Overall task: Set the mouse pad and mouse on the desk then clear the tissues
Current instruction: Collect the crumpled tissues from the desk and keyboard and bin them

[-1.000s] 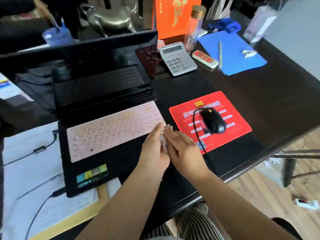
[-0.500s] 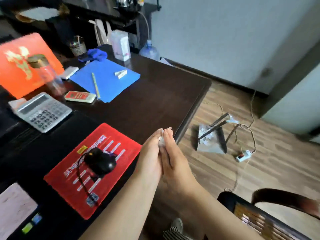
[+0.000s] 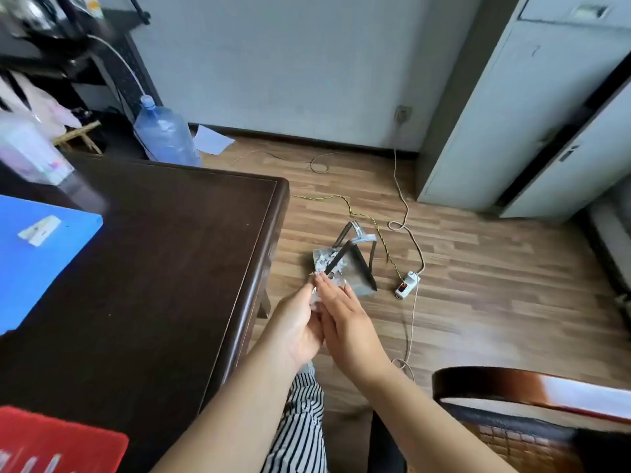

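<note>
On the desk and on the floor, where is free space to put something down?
The dark desk is bare between the blue sheet, the red mouse pad and its right edge. The floor right of the power strip is open. Around the dustpan it is crowded with cables, below both hands.

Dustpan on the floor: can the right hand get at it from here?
Probably yes. The right hand is past the desk edge, in line with the dustpan, nothing between them, though it shares a tissue with the left hand.

The counter [image 3: 164, 268] fills the left, with the pad [image 3: 58, 442] at its near corner. Right of it, on the floor [image 3: 495, 302], sits a dustpan [image 3: 358, 281]. Both hands [image 3: 321, 322] hover between them; a chair [image 3: 532, 401] stands nearest right.
</note>
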The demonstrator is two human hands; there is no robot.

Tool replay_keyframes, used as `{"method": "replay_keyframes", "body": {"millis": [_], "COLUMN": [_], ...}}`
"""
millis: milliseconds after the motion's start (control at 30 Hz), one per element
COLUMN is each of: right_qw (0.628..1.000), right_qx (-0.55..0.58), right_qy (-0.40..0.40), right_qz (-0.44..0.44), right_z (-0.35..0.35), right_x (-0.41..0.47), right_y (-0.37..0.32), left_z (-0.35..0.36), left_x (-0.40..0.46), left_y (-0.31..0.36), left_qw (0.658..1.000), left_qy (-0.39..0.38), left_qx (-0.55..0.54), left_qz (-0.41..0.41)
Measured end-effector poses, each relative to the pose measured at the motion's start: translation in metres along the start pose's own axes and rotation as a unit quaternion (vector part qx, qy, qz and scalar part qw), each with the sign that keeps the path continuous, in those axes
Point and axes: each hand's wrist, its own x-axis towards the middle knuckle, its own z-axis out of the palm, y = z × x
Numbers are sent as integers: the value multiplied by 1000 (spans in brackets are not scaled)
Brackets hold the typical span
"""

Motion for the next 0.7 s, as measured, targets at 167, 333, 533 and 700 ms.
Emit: {"method": "replay_keyframes", "body": {"millis": [167,333,533,700], "right_qw": [996,993,982,957], "right_qx": [-84,-117,-144,-162], "right_qy": [20,12,-120,-223], "right_qz": [-18,-16,28,90], "right_z": [2,2,9,24], "right_x": [63,163,294,361], "right_y": [48,103,186,264], "left_z": [29,55,80,95], "left_x": [72,173,307,408], "left_y": [35,91,147,152], "left_qw": [1000,999,994,981], "left_qy": [8,4,100,188], "left_qx": [18,5,-16,17], "left_qz": [-7,-33,-32,-38]}}
